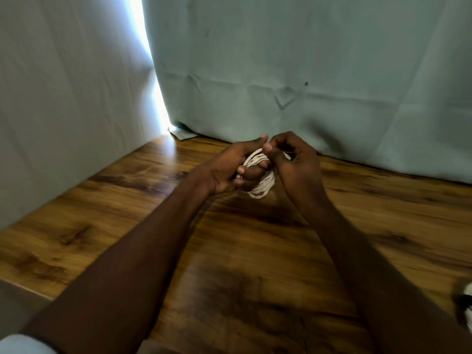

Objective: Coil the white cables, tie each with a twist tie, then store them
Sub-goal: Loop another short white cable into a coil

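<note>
Both hands meet over the far part of the wooden table [107, 215], close to the grey-green curtain [306, 72] that hangs behind it. The left hand [229, 169] is curled shut around a bundle of white cable [263, 189], its fingers threaded through the loops and its thumb pointing up. The right hand [296, 162] is closed too, its thumb and forefinger pinched together at the top of the bundle, right against the left thumb. What it pinches is too small and blurred to make out; it may be a twist tie, but I cannot tell.

The cable is held up off the table between the two hands, with the lower loops hanging free below the left fingers.

It looks like the tying step for this coil. The main risk is those loose lower loops: if the left hand relaxes while the right one works at the top, the coil could spring open or slide apart. A tie wrapped round only some of the strands would also leave the rest to unravel once stored. At the right edge of the view a small white and dark thing [466, 301] lies on the table, too cut off to identify.
</note>
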Tool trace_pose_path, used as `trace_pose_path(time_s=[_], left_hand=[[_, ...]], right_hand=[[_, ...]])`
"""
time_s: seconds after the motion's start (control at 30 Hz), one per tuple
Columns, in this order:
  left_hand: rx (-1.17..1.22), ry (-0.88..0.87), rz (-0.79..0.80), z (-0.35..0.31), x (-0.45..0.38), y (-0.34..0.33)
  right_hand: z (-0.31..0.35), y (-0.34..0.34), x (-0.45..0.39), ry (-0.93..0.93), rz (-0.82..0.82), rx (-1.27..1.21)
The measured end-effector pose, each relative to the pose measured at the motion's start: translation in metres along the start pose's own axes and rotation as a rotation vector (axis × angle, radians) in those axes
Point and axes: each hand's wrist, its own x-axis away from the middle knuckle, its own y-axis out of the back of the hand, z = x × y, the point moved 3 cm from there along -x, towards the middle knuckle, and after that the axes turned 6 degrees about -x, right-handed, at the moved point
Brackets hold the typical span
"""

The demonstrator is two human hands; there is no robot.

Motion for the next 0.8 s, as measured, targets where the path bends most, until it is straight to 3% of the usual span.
trace_pose_path(time_s=[0.23, 0.4, 0.53, 0.73, 0.8], left_hand=[[0.254, 0.005, -0.098, 0.002, -0.014, -0.018], [0.247, -0.031, -0.136, 0.003, -0.025, -0.032], [0.132, -0.170, -0.205, 0.001, -0.027, -0.025], [0.136, -0.167, -0.017, 0.004, -0.018, -0.008], [0.071, -0.165, -0.050, 0.005, -0.017, -0.011]], right_hand=[[-0.010, -0.006, 0.001, -0.103, -0.108, -0.107], [-0.020, 0.003, -0.004, -0.202, -0.236, -0.190], [-0.018, 0.007, -0.007, -0.114, -0.280, -0.286], [-0.025, 0.009, -0.013, -0.204, -0.271, -0.435], [-0.032, 0.012, -0.015, -0.223, -0.278, -0.448]])
